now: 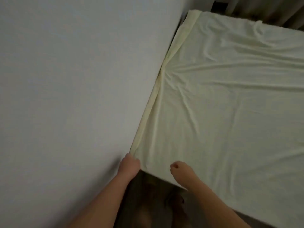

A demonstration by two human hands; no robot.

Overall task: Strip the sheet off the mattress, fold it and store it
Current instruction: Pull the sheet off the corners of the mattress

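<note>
A pale yellow sheet (222,104) covers the mattress, wrinkled, with creases fanning out from a gathered spot on its left edge. That left edge runs along a white wall. My left hand (130,163) grips the sheet at the near left corner, where the mattress meets the wall. Over the near edge of the mattress, my right hand (178,168) is curled into a fist; the blur hides whether it pinches any fabric.
The white wall (74,88) fills the left half of the view. Dark floor (148,203) and my feet show below the mattress's near edge. A curtain (263,9) hangs beyond the far end of the mattress.
</note>
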